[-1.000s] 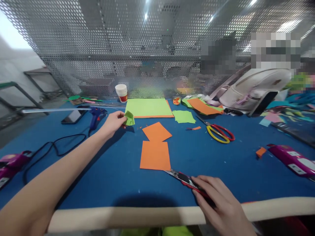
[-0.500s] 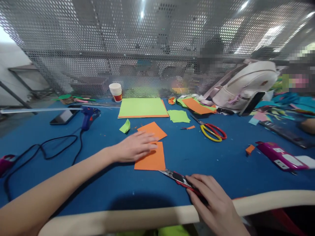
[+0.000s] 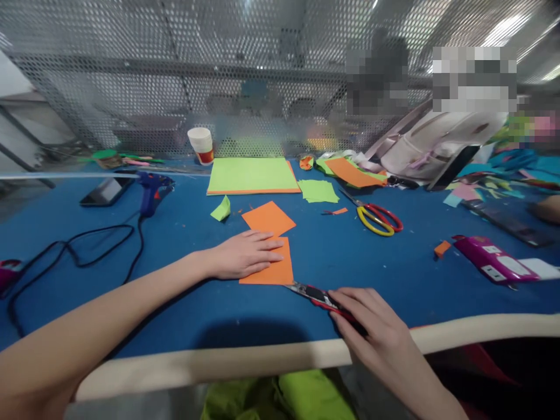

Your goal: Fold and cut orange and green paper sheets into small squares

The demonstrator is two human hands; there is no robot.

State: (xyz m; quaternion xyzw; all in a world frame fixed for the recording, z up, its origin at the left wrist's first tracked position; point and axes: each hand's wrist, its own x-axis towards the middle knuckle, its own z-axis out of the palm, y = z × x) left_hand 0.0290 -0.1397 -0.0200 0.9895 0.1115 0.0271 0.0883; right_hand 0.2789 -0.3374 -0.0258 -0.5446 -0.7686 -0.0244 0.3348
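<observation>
My left hand (image 3: pixel 245 255) lies flat, fingers spread, on an orange paper square (image 3: pixel 280 270) on the blue table (image 3: pixel 184 309). Its fingertips also reach the lower edge of a second, turned orange square (image 3: pixel 269 218). My right hand (image 3: pixel 367 318) is wrapped round a red and black utility knife (image 3: pixel 321 298). The knife's tip is at the lower right corner of the nearer square. Beyond the squares are a small folded green paper (image 3: pixel 221 209) and a stack of large green sheets (image 3: pixel 254 175) with orange beneath.
Scissors (image 3: pixel 376 220) and green squares (image 3: pixel 319 191) lie right of centre. A purple power strip (image 3: pixel 494 261) is farther right. A blue glue gun (image 3: pixel 151 191), its cable and a phone (image 3: pixel 107 189) are at left. Paper cups (image 3: pixel 201 145) and a bag (image 3: pixel 437 146) stand behind.
The view has tilted down a little, so everything sits higher. My left hand now rests flat on the paper; my right hand keeps its hold on the knife.
</observation>
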